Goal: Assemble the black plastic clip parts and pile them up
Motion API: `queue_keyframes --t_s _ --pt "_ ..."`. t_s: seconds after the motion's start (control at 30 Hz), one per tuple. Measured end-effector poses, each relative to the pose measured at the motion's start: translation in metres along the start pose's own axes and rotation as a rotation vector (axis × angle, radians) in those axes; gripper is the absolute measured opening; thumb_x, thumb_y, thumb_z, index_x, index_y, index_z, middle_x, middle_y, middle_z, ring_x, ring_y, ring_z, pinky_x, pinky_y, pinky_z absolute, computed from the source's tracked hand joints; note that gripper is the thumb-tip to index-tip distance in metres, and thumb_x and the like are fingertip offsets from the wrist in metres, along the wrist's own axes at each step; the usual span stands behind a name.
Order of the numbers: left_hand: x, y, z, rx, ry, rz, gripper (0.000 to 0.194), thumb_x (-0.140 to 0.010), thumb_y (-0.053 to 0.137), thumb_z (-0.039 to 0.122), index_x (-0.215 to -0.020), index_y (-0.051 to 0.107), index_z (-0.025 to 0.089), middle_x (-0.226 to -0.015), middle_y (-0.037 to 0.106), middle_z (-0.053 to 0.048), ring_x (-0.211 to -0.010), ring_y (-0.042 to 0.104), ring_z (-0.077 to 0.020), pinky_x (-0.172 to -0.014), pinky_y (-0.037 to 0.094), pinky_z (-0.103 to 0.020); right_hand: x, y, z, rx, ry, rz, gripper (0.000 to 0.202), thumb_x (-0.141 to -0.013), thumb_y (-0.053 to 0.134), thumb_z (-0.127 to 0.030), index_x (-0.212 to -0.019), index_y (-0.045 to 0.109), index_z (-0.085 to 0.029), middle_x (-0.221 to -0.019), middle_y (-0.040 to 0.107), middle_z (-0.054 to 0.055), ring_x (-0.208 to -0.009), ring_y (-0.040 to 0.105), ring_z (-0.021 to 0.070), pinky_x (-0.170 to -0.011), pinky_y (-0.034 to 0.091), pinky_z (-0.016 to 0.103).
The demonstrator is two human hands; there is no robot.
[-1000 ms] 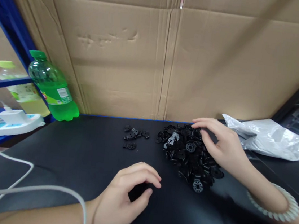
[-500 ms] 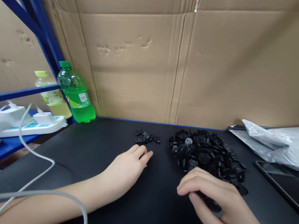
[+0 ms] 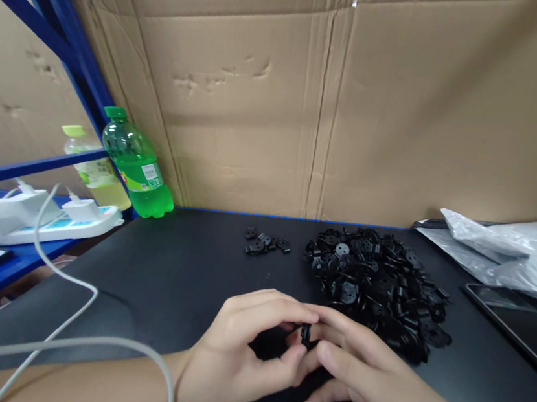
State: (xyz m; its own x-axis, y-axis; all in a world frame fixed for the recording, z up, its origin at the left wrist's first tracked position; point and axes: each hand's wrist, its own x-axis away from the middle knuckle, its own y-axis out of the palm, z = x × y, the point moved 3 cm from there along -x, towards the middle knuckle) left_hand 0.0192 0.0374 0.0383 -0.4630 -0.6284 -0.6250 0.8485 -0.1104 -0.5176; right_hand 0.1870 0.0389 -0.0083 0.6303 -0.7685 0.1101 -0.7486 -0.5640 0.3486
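The left hand (image 3: 243,348) pinches a small black plastic piece (image 3: 305,335) in nearly closed fingers above the flat black bench (image 3: 177,268), near the heap of round black plastic parts (image 3: 378,283), seemingly steadied by the right hand (image 3: 369,373), whose curled fingers' grip I cannot confirm.

From far away I see black on the held piece (image 3: 305,334), the little bunch (image 3: 265,245) and the big heap (image 3: 375,286), where some bits shine grey, and the desk (image 3: 177,268) is black too. The cardboard (image 3: 241,106) is brown, the bars (image 3: 27,11) are blue, and the cord (image 3: 109,340) is whitish. One bottle (image 3: 138,169) is bright green, and the bag (image 3: 497,252) is shiny silvery white.
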Motion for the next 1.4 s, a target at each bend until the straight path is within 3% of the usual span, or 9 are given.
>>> queue_keyframes --t_s 0.13,0.27,0.4,0.67,0.83,0.97,1.07,1.2,1.4 --pt "0.001 0.008 0.002 0.062 -0.009 0.0 0.03 -0.079 0.067 0.0 -0.106 0.071 0.012 -0.098 0.077 -0.012 -0.087 0.073 -0.0186 -0.08 0.059 -0.027 -0.003 0.005 -0.003 0.059 -0.063 -0.069 0.035 -0.09 0.068 -0.04 -0.116 0.062 -0.018 -0.089 0.06 0.002 -0.082 0.063 0.0154 -0.073 0.058 0.031" --pt "0.003 0.011 -0.002 0.064 -0.008 -0.006 0.033 -0.077 0.07 0.0 -0.108 0.072 0.013 -0.099 0.077 -0.012 -0.088 0.073 -0.0206 -0.081 0.06 -0.029 -0.006 0.005 -0.001 0.116 -0.068 -0.044 0.032 -0.089 0.068 -0.042 -0.106 0.062 -0.015 -0.085 0.059 0.001 -0.071 0.061 0.0119 -0.064 0.055 0.026" --pt "0.004 0.01 -0.004 0.087 -0.013 0.02 0.029 -0.077 0.074 -0.001 -0.102 0.075 0.013 -0.1 0.078 -0.012 -0.09 0.073 -0.0197 -0.083 0.059 -0.026 -0.008 0.006 -0.002 0.09 -0.023 -0.029 0.034 -0.085 0.072 -0.042 -0.101 0.061 -0.014 -0.081 0.057 -0.001 -0.072 0.062 0.0127 -0.065 0.055 0.027" --pt "0.006 0.013 -0.005 0.248 -0.103 -0.026 0.029 -0.072 0.077 -0.003 -0.098 0.078 0.009 -0.092 0.078 -0.015 -0.075 0.074 -0.0222 -0.069 0.062 -0.029 -0.009 0.009 -0.006 0.084 0.06 -0.097 0.017 -0.074 0.063 -0.017 -0.09 0.061 -0.013 -0.07 0.062 -0.002 -0.065 0.066 0.0123 -0.066 0.056 0.028" --pt "0.007 0.015 -0.001 0.27 -0.083 -0.012 0.027 -0.071 0.077 -0.002 -0.095 0.079 0.009 -0.09 0.079 -0.017 -0.072 0.074 -0.0214 -0.066 0.062 -0.027 -0.008 0.011 -0.006 0.094 0.105 -0.1 0.022 -0.064 0.052 -0.012 -0.085 0.059 -0.015 -0.07 0.061 -0.003 -0.064 0.066 0.0125 -0.067 0.056 0.03" --pt "0.005 0.017 0.001 0.221 -0.043 -0.005 0.027 -0.07 0.08 -0.001 -0.094 0.079 0.01 -0.087 0.08 -0.014 -0.071 0.074 -0.0208 -0.067 0.062 -0.027 -0.003 0.014 -0.007 0.137 0.112 -0.104 0.018 -0.07 0.047 -0.014 -0.087 0.052 -0.018 -0.072 0.058 -0.003 -0.066 0.064 0.0125 -0.071 0.055 0.032" --pt "0.004 0.017 0.001 0.211 -0.041 -0.003 0.026 -0.069 0.081 0.001 -0.093 0.079 0.011 -0.085 0.08 -0.013 -0.07 0.074 -0.0201 -0.066 0.061 -0.025 0.0 0.016 -0.006 0.103 0.143 -0.136 0.009 -0.078 0.051 -0.019 -0.085 0.046 -0.02 -0.079 0.052 -0.002 -0.067 0.061 0.0121 -0.061 0.055 0.028" --pt "0.006 0.017 -0.002 0.242 -0.066 -0.003 0.024 -0.069 0.079 0.001 -0.092 0.079 0.01 -0.085 0.079 -0.013 -0.064 0.071 -0.0172 -0.06 0.06 -0.022 -0.001 0.014 0.0 0.035 0.16 -0.17 0.014 -0.081 0.058 -0.026 -0.088 0.047 -0.02 -0.088 0.048 -0.001 -0.069 0.057 0.0102 -0.056 0.054 0.023" --pt "0.009 0.01 -0.009 0.291 -0.258 0.06 0.026 -0.074 0.072 -0.001 -0.093 0.079 0.015 -0.094 0.078 -0.009 -0.081 0.076 -0.0184 -0.067 0.064 -0.02 -0.002 0.005 -0.004 -0.122 0.097 -0.251 0.019 -0.086 0.059 -0.032 -0.097 0.055 -0.018 -0.079 0.055 0.0 -0.069 0.059 0.0129 -0.06 0.058 0.031"
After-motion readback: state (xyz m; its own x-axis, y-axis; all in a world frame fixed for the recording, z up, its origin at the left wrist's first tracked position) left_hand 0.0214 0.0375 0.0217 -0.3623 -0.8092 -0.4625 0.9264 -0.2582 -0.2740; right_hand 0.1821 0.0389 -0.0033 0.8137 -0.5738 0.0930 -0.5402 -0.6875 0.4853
